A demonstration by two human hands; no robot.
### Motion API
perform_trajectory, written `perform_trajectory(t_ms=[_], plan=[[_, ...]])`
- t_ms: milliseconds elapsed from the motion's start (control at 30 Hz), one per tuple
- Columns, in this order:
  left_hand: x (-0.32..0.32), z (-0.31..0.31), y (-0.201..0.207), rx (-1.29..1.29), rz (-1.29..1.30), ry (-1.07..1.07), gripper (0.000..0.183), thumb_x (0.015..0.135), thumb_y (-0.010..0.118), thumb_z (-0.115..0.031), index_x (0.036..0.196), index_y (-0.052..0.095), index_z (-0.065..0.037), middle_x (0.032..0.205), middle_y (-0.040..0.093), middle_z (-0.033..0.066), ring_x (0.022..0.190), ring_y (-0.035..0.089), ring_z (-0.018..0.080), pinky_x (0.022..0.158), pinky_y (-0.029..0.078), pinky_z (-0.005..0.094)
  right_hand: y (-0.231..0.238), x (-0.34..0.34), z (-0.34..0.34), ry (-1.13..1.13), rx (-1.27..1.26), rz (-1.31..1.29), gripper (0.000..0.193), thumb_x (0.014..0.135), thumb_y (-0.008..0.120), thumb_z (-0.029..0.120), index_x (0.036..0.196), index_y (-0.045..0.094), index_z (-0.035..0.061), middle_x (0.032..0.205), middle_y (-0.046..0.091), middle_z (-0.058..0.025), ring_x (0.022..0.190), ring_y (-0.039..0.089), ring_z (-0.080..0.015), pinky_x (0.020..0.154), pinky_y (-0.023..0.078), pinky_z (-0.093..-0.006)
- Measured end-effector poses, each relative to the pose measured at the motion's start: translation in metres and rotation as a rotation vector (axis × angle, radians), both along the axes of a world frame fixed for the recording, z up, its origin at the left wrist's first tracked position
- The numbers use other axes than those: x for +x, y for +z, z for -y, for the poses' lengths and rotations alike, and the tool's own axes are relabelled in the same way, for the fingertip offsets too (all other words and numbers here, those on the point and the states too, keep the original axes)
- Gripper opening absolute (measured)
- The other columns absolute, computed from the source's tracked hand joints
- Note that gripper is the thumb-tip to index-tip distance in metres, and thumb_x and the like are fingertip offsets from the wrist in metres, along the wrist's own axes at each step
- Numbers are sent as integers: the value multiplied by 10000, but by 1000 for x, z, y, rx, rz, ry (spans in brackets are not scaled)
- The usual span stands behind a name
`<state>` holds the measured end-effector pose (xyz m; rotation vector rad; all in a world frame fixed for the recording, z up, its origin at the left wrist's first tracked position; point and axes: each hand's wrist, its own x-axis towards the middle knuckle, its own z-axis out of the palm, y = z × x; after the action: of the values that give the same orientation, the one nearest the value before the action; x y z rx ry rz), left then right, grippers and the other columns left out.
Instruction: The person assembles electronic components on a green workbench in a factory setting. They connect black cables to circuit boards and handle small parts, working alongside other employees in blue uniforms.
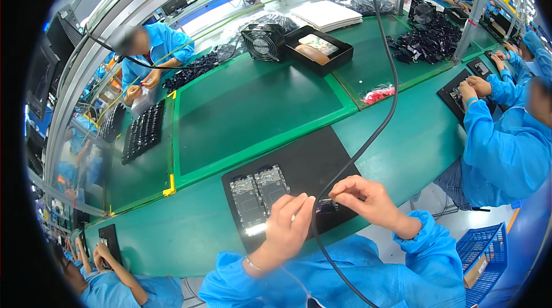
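My left hand is over the front of a black mat, its fingers drawn together in a pinch. What they hold, if anything, I cannot make out. Just to its right, my right hand has its fingers curled and the thumb pressed in; anything in that grip is too small to name. Beneath and between the two hands lies a small dark part, partly hidden by the fingers. Two circuit boards with silver components lie side by side on the mat, left of my hands.
A black cable hangs across the view, in front of my hands. Farther back are a fan, a black tray and a pile of dark parts. Co-workers sit left, right and opposite. A blue basket stands at lower right.
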<state>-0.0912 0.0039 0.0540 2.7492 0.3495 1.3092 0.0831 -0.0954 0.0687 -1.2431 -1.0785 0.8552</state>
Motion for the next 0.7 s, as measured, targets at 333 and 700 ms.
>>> perform_trajectory(t_ms=[333,700], plan=[[-1,-10,0,-9,13,-49,567,582,817,-26,1090,566,-57,1037,564,98,856,580,291,664,518,350,11,6,-14,64,13,327,88,829,608,39,914,605,16,826,645,-64,755,643,-140,676,523,-271],[56,-86,-18,-476,-418,58,599,678,775,-232,1177,526,-12,1163,534,167,1108,480,331,938,425,393,-51,55,-61,-233,-6,-88,120,861,576,46,964,564,-14,792,599,-37,696,604,-99,626,479,-229]])
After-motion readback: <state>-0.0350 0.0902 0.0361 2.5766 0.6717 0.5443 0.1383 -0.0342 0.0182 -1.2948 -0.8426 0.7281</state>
